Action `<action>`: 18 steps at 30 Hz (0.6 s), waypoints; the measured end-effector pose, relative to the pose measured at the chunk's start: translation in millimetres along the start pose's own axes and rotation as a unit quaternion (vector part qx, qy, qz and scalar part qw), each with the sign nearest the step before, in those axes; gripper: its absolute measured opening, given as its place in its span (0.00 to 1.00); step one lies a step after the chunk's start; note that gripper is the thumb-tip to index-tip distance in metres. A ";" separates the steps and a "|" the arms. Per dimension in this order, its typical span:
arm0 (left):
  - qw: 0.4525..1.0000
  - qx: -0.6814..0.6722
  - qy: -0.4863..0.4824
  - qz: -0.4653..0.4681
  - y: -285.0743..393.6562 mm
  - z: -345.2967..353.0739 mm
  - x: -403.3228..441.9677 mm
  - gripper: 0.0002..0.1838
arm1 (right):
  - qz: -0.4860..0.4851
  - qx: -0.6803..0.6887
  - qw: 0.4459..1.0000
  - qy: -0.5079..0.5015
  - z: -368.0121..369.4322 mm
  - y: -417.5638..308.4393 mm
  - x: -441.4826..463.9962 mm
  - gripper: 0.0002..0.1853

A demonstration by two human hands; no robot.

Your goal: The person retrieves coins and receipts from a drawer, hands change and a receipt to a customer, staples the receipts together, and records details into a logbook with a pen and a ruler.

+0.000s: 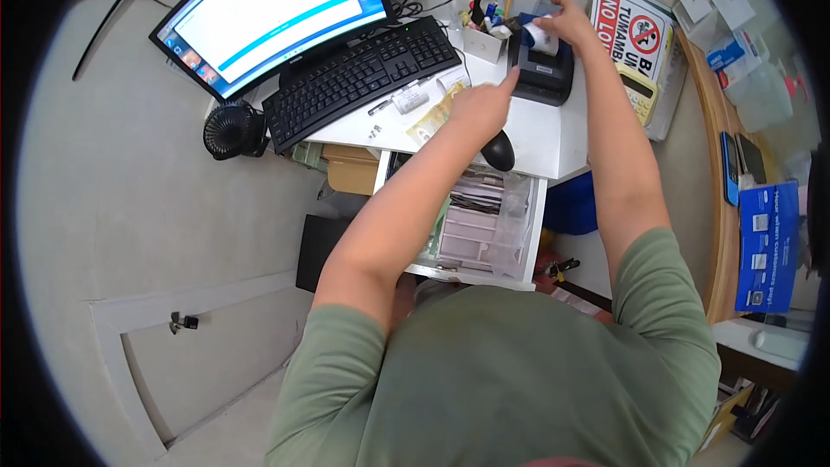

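My right hand [571,24] is at the open top of a black receipt printer [545,73], its fingers closed at a white paper roll [543,40]. Beside the printer's left edge is my left hand [484,106], index finger stretched out toward it and the other fingers curled over a yellowish banknote [428,124] on the white desk. Whether the curled fingers hold the note is hidden. A black mouse [498,151] lies just below my left hand. A small paper roll [410,99] and a pen [380,107] lie left of the note.
A monitor [277,9] and black keyboard [363,78] stand at the left, with a small black fan [233,130]. An open drawer [471,233] juts out under the desk. A pen box [482,45], yellow calculator [638,93] and printed sign [631,30] surround the printer.
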State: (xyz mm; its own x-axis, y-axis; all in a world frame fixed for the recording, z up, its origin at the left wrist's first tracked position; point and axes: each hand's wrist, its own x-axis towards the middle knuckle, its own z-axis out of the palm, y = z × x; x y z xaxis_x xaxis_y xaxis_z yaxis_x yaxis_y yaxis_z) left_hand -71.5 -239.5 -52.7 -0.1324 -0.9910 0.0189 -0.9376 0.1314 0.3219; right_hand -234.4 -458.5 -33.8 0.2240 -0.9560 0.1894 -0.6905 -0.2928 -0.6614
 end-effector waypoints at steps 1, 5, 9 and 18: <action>1.000 0.020 -0.013 -0.007 -0.4 2.7 14.9 0.29 | -0.021 0.008 1.000 -0.014 -11.2 -6.8 -10.2 0.39; 0.997 0.063 -0.051 -0.004 7.2 10.7 61.2 0.32 | -0.081 -0.002 0.989 -0.127 -44.9 -5.6 -42.8 0.28; 0.995 0.076 -0.070 -0.001 10.3 11.0 65.1 0.33 | -0.176 -0.228 0.947 -0.139 -60.3 -10.6 -77.8 0.18; 0.985 -0.076 0.146 -0.054 -43.7 -28.2 -7.4 0.11 | -0.199 -0.001 0.978 0.057 -41.3 -103.1 -172.6 0.10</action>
State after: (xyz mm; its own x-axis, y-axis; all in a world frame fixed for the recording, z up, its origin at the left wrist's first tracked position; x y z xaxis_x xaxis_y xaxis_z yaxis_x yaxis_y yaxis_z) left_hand -20.5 -238.7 -40.2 0.0855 -0.9666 0.2416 -0.8795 0.0407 0.4742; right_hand -230.2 -264.0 31.7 0.3969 -0.7621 0.5116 -0.5654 -0.6421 -0.5178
